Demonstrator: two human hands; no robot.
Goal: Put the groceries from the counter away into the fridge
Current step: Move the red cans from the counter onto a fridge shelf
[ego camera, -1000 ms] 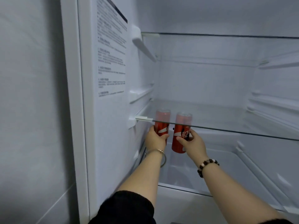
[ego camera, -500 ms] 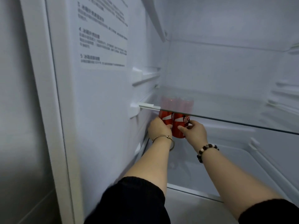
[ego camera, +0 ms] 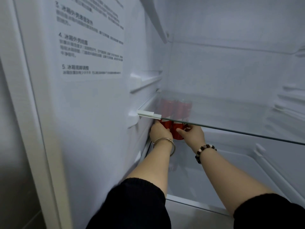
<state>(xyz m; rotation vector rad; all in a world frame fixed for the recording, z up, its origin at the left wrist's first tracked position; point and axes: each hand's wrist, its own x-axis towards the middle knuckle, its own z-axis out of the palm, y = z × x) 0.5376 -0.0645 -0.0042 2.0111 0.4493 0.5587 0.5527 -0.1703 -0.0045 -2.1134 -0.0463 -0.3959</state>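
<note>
Two red soda cans stand upright side by side under the glass shelf (ego camera: pixel 231 128), deep at the fridge's left. My left hand (ego camera: pixel 159 132) wraps the left can (ego camera: pixel 165 124); my right hand (ego camera: pixel 192 134) grips the right can (ego camera: pixel 179 132). The cans touch each other. Their upper halves show only dimly through the glass. I cannot tell whether their bases rest on the surface below.
The fridge's left inner wall (ego camera: pixel 92 104) carries a printed label and shelf rails. A white lower shelf or drawer cover (ego camera: pixel 247 171) spreads below my arms. Rail ribs line the right wall (ego camera: pixel 290 103).
Both hands pushed the two cans deeper and left, under the glass shelf, and brought them together. My view has moved closer and lower.
</note>
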